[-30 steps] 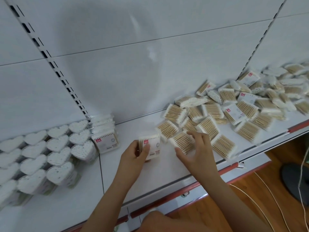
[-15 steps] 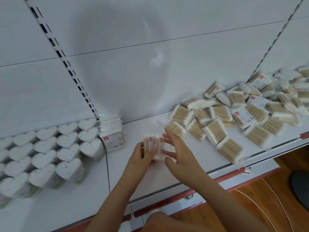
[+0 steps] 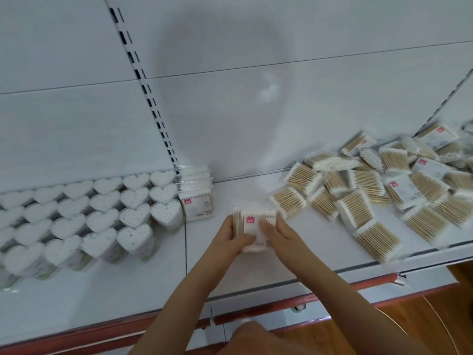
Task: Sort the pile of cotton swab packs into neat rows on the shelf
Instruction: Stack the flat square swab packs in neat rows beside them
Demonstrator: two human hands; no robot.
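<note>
Far left: heart-shaped swab tubs (image 3: 102,216) in rows on shelf (image 3: 320,254). Beside them: upright row of cotton swab packs (image 3: 197,194) against back panel. Centre: left hand (image 3: 231,240) gripping small stack of packs (image 3: 256,224), thumb on front face; right hand (image 3: 280,235) gripping same stack from right side. Right: loose pile of packs (image 3: 378,185), unsorted, spread across shelf.

Both hands together, left hand (image 3: 231,238) gripping, right hand (image 3: 277,233) pinching
</note>
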